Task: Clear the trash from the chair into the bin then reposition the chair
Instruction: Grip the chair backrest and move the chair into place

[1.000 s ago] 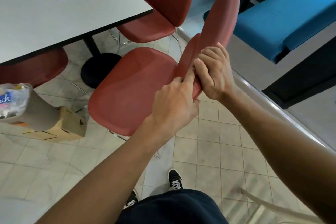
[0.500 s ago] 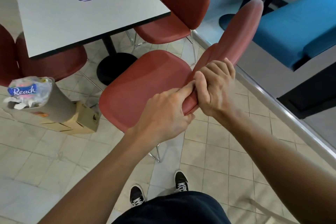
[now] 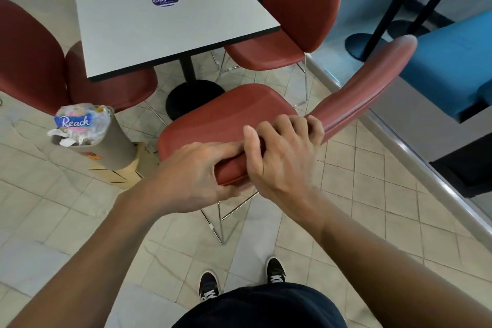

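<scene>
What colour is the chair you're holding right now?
Brick red all over, seat and backrest alike: the chair shows best in the head view.

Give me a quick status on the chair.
Left hand and right hand both grip the red chair. Seat bare. Bin full. Table ahead.

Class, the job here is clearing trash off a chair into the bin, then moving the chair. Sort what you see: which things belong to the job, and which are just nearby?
Part of the job:
- chair, gripped by left hand and right hand
- bin, holding trash

Just nearby:
- table
- cardboard under the bin
- blue bench
</scene>
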The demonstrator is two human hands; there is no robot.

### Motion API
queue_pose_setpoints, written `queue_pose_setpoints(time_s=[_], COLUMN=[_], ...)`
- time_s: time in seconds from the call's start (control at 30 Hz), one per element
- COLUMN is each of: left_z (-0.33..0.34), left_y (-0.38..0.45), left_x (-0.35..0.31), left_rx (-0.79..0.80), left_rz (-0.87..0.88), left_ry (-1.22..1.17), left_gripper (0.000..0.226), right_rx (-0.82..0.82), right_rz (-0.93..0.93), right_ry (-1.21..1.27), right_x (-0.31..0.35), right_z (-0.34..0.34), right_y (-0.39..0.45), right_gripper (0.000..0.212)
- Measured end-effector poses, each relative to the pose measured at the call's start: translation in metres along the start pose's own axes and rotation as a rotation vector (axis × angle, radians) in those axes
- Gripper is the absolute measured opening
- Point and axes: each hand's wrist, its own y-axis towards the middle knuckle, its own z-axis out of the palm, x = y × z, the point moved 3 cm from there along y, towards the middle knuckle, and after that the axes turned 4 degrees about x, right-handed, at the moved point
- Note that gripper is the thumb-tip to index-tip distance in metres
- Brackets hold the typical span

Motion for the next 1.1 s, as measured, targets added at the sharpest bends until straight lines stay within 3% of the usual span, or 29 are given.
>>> queue_pose_setpoints(time_s=[0.13,0.23,0.33,0.43,0.57,0.77,1.1], left_z=[-0.004,0.003,0.018,0.04,0.05,0.046,0.022], left_y=[-0.017,-0.018,-0.009,0.005,0.016,0.024,0.032], left_x=[0.014,-0.002,-0.029,-0.055,-0.055,-0.043,-0.01], left_rx=[0.014,-0.059,-0.312,-0.544,-0.778,-0.984,-1.088], left_rz=[-0.085,-0.129,-0.185,-0.212,-0.271,-0.167,-0.139], left_ry=[-0.093,-0.066,0.124,0.302,0.39,0.534,0.616], left_gripper=[0.055,0.047,0.044,0.045,0.038,0.031,0.033], right_rx=[0.072,0.159,0.21,0.231,0.253,0.154,-0.1], right_rz=[-0.07,-0.224,-0.308,-0.275,-0.304,-0.357,-0.358], right_ry=[0.018,0.071,0.133,0.084,0.023,0.003,0.073], right_x=[0.02,0.007,-0.022,-0.06,-0.091,-0.092,-0.067], right_z=[0.001,-0.007,-0.015,-0.015,-0.011,0.003,0.029], right_y=[-0.008,-0.008,0.003,0.021,0.042,0.057,0.071], right_gripper=[0.054,0.053,0.051,0.058,0.063,0.062,0.048])
